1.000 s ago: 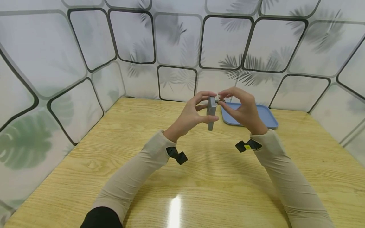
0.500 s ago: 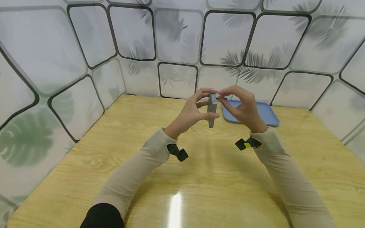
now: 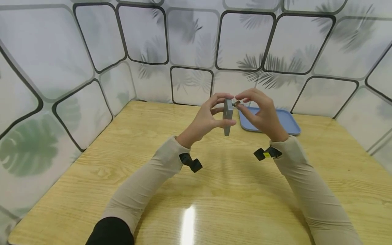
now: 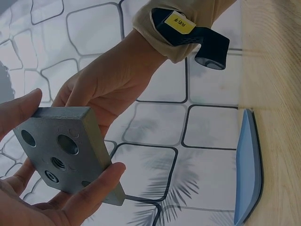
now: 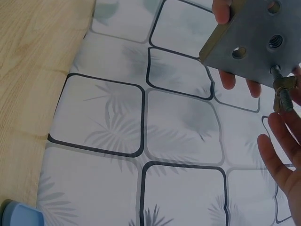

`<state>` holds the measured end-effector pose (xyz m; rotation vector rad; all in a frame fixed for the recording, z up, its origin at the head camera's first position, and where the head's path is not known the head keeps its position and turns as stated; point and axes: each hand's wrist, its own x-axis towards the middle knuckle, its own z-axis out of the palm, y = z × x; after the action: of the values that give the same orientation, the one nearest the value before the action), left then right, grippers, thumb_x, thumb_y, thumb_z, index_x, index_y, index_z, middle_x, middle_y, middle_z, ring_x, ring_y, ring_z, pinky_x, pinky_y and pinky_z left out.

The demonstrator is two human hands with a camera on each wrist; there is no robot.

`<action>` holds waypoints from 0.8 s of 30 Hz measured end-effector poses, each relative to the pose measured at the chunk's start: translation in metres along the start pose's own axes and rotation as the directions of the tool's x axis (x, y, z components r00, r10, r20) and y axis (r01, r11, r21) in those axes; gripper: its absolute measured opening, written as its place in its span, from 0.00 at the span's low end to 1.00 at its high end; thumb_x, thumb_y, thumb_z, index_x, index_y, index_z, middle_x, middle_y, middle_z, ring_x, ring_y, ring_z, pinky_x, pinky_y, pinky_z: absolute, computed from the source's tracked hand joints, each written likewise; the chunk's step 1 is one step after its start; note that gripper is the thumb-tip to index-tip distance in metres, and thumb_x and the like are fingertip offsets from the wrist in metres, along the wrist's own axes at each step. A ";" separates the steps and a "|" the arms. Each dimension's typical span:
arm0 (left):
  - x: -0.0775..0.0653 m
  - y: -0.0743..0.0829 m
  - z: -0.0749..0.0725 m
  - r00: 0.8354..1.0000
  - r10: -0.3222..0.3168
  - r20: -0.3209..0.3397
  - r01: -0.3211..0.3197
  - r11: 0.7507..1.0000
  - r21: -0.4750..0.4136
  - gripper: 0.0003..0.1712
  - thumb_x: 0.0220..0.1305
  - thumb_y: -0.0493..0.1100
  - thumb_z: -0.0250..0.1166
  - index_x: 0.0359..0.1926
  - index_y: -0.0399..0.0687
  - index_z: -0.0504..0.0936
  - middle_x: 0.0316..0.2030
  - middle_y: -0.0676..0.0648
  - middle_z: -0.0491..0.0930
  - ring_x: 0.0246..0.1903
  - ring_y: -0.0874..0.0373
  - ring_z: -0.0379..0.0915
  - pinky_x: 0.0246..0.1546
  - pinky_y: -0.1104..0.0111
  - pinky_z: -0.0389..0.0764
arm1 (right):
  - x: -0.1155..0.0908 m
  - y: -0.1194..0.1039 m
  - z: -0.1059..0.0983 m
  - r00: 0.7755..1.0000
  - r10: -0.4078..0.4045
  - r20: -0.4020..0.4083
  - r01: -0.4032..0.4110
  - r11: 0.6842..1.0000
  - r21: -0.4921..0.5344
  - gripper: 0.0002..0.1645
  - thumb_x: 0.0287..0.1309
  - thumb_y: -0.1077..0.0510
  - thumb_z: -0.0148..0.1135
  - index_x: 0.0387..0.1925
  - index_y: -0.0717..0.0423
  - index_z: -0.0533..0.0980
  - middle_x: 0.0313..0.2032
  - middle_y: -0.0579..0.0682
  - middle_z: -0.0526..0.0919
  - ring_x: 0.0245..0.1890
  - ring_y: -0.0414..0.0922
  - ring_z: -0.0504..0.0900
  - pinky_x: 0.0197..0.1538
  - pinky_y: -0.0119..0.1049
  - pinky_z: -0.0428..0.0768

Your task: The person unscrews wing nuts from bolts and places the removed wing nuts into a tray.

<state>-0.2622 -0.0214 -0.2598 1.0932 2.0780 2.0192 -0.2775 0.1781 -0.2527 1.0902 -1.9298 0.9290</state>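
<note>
My left hand [image 3: 200, 126] grips a thick grey metal plate [image 3: 228, 114] by its edges, holding it upright above the table. Several round holes show in the plate [image 4: 70, 153] in the left wrist view, at least one of them threaded. From its other face sticks out a threaded bolt [image 5: 286, 102], with a brass-coloured wing nut [image 5: 284, 84] on it. The thumb and fingertips of my right hand [image 3: 264, 115] are around the wing nut, pinching it. In the left wrist view the plate hides the right fingertips.
A blue tray [image 3: 286, 121] lies on the wooden table [image 3: 153, 136] at the back right, partly behind the right hand. A patterned curtain [image 3: 190, 41] closes off the back and sides. Each wrist wears a small black camera [image 3: 190, 162].
My right fingers have shifted around the wing nut, and more of it shows between them now. The left hand keeps the plate nearly still; the head view has tilted slightly.
</note>
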 end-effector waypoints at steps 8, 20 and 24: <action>-0.001 0.000 0.000 1.000 -0.013 -0.008 0.013 1.000 -0.011 0.37 0.54 0.31 0.66 0.64 0.48 0.65 0.63 0.43 0.63 0.61 0.44 0.67 0.46 0.58 0.83 | -0.002 0.003 -0.001 0.994 0.094 0.053 -0.089 0.992 -0.092 0.17 0.49 0.71 0.66 0.44 0.64 0.78 0.42 0.57 0.80 0.43 0.46 0.77 0.47 0.28 0.77; 0.000 0.001 0.000 1.000 -0.013 -0.014 0.013 1.000 -0.001 0.37 0.54 0.31 0.66 0.64 0.48 0.64 0.64 0.43 0.63 0.61 0.44 0.67 0.48 0.59 0.82 | 0.000 0.000 -0.002 0.999 0.015 -0.040 -0.016 0.999 -0.028 0.10 0.47 0.75 0.66 0.34 0.64 0.81 0.38 0.59 0.81 0.40 0.42 0.76 0.48 0.26 0.73; 0.000 0.002 0.000 1.000 -0.010 -0.014 0.010 1.000 0.002 0.37 0.54 0.30 0.66 0.64 0.47 0.64 0.63 0.43 0.63 0.61 0.45 0.68 0.48 0.59 0.81 | 0.000 -0.001 -0.002 0.998 -0.008 -0.062 0.009 1.000 0.012 0.06 0.48 0.75 0.65 0.27 0.64 0.82 0.37 0.60 0.81 0.40 0.41 0.75 0.48 0.27 0.72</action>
<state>-0.2611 -0.0218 -0.2581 1.0697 2.0884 2.0259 -0.2765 0.1795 -0.2517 1.0639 -1.8694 0.9606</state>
